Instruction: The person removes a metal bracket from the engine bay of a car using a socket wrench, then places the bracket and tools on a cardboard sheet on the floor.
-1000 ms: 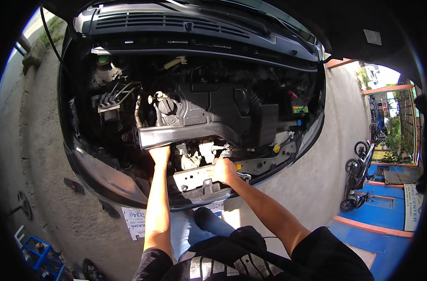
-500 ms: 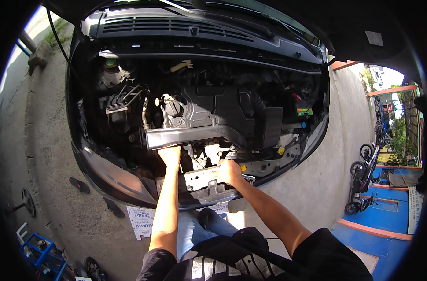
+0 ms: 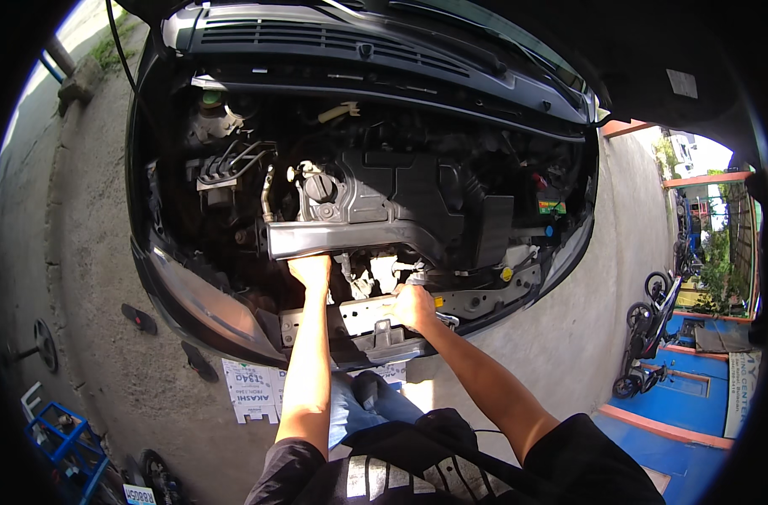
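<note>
My left hand point(image 3: 311, 271) reaches down into the engine bay just below the front end of the silver-grey air intake duct point(image 3: 342, 236). Its fingers disappear beneath the duct, so what they touch is hidden. My right hand point(image 3: 412, 308) is closed over the pale metal radiator support point(image 3: 360, 318) at the front of the car, its fingers curled at the upper edge. Between the hands, pale metal engine parts point(image 3: 385, 271) catch the sun. Behind the duct lies the black engine cover point(image 3: 392, 187), with a round oil filler cap point(image 3: 320, 188) at its left.
A battery point(image 3: 552, 204) and a yellow cap point(image 3: 507, 274) sit at the bay's right. The raised hood point(image 3: 645, 50) hangs overhead. Flattened cardboard point(image 3: 253, 389) and slippers point(image 3: 138, 318) lie on the ground. Motorcycles point(image 3: 645, 332) are parked at the right, a blue metal frame point(image 3: 68, 446) lower left.
The view has shifted slightly, moving the car a little rightward and up. My left hand stays under the duct, and my right hand keeps its place on the radiator support.
</note>
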Available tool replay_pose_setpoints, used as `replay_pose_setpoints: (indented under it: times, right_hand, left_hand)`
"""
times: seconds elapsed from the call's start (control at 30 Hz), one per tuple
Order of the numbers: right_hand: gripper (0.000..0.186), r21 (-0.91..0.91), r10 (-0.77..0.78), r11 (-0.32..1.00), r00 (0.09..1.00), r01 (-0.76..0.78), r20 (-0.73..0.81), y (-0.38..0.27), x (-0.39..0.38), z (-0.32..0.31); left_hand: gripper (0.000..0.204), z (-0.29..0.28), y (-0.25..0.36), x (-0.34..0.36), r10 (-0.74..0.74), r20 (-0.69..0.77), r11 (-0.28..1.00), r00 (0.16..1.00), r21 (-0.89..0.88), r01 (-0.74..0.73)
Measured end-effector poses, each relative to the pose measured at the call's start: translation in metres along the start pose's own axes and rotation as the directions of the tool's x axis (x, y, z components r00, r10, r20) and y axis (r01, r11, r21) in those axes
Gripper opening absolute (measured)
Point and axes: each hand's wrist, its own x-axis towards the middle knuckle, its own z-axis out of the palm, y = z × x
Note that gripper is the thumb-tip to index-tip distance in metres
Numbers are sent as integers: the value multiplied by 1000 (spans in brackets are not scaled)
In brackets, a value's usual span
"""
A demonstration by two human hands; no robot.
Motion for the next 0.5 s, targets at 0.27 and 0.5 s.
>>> replay_pose_setpoints:
  times: [0.27,0.5]
  right_hand:
    - [55,3,26,1000,999,-26,25,-5,-3,-6]
    - [42,-12,71,997,994,-71,87,-9,0,-11]
  left_hand:
    - [38,6,-3,-1,-22,-131,1000,991,16,24]
    - [41,11,-13,8,6,-252,1000,968,1,-6]
